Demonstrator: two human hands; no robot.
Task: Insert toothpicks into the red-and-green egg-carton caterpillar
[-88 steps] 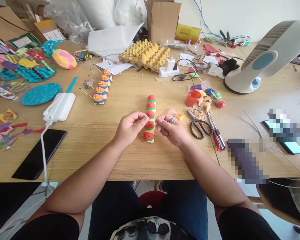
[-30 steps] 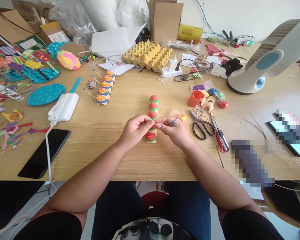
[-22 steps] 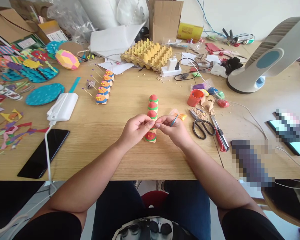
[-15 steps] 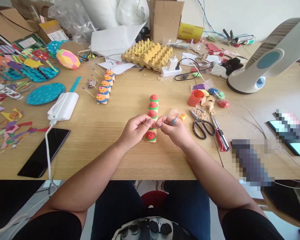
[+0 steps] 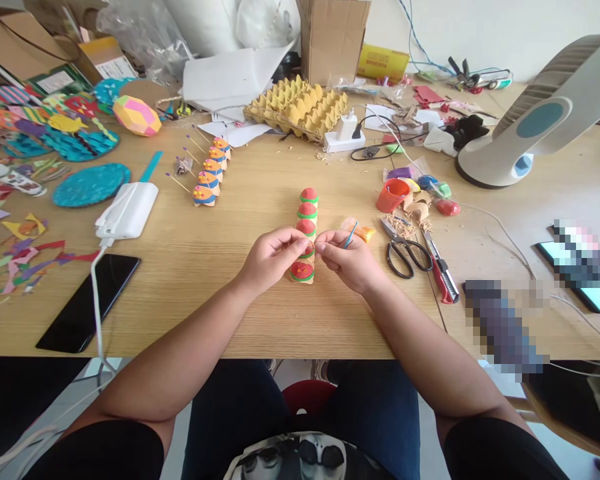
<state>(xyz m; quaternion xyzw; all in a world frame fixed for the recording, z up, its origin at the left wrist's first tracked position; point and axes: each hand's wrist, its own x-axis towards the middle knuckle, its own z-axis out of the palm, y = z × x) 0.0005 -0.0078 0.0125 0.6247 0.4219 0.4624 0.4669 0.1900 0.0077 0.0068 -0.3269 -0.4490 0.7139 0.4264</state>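
A red and green egg-carton caterpillar (image 5: 307, 212) lies lengthwise before me, two small yellow eyes on its nearest bump. Over its near half, my left hand (image 5: 275, 259) is closed, thumb and forefinger pinched together. What that pinch holds is too small to make out. Facing it with the fingertips close by is my right hand (image 5: 349, 261), closed too. A thin blue stick (image 5: 351, 235) pokes up from between its fingers. Just beyond the right hand sits a clear packet of orange clay (image 5: 364, 233).
Right of my hands are scissors (image 5: 407, 257), a red utility knife (image 5: 445, 277) and a red cup (image 5: 393, 195). A blue and orange caterpillar (image 5: 211, 173) with stick pins stands left. A black phone (image 5: 90, 303), power bank (image 5: 127, 212), yellow egg tray (image 5: 295, 107) and fan (image 5: 525, 127) surround the workspace.
Both hands keep nearly the same pose, the fingertips now slightly farther apart. The whole view has shifted a little; the caterpillar stays in place.
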